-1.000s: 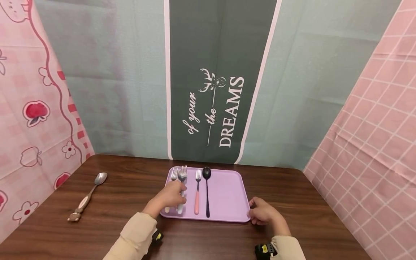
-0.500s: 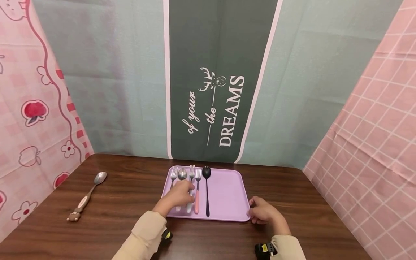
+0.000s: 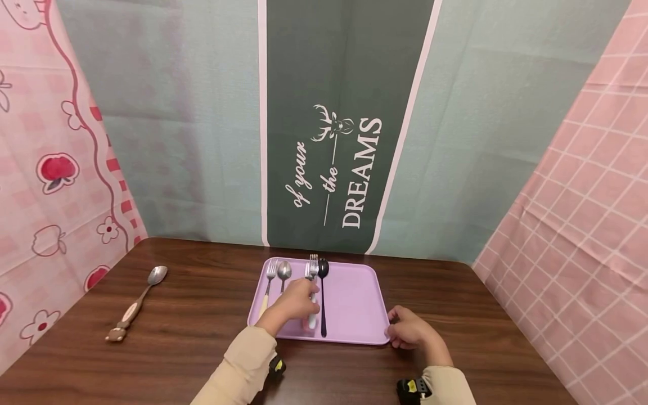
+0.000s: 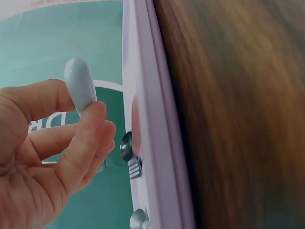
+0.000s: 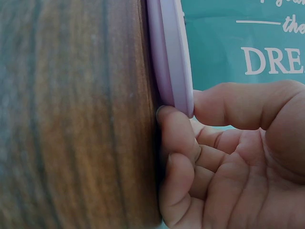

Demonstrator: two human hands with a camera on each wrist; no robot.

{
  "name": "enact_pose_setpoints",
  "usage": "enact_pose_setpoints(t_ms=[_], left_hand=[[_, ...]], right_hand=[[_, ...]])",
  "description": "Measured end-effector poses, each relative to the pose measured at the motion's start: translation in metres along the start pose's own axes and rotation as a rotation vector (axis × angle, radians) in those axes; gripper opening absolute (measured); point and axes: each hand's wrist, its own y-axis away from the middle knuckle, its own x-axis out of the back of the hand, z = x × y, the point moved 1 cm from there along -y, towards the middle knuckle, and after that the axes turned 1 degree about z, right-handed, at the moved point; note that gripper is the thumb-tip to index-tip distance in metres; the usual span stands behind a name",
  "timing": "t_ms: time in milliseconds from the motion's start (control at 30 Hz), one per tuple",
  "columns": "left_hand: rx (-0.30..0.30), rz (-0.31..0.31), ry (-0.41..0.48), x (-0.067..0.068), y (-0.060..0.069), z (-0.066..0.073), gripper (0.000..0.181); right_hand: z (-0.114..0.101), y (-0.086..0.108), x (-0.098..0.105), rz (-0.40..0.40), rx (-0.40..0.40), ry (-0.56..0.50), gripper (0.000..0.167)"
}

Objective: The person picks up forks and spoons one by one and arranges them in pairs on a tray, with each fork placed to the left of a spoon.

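Note:
My left hand (image 3: 296,301) pinches a fork by its white handle (image 4: 80,86), held above the lilac tray (image 3: 354,304). Its tines (image 3: 314,264) overlap the view of a pink-handled fork (image 3: 307,271) lying on the tray. Just right of these lies a black spoon (image 3: 323,304). On the tray's left side are a cream-handled fork (image 3: 267,287) and a silver spoon (image 3: 284,271), its handle partly hidden by my hand. My right hand (image 3: 411,329) grips the tray's near right corner, the thumb above the rim (image 5: 183,62) and curled fingers against its underside.
A silver spoon with a brown bear-shaped handle end (image 3: 130,313) lies on the wooden table (image 3: 202,292), left of the tray. Patterned cloths hang at the left, the back and the right of the table.
My left hand has moved rightward over the tray with the white-handled fork, from beside the silver spoon to over the pink-handled fork. My right hand has stayed at the corner.

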Motion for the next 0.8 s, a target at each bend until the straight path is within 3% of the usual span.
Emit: enact_pose_setpoints(t_ms=[200, 600, 800], left_hand=[[0.02, -0.002, 0.066, -0.009, -0.001, 0.006, 0.037], [-0.042, 0.008, -0.035, -0.032, -0.006, 0.021, 0.039], [0.008, -0.015, 0.005, -0.038, -0.011, 0.027, 0.041]], right_hand=[[0.0, 0.0, -0.002, -0.013, 0.01, -0.026, 0.026], [0.004, 0.0, -0.004, 0.015, -0.041, -0.037, 0.024], [0.003, 0.0, -0.004, 0.006, -0.02, -0.028, 0.025]])
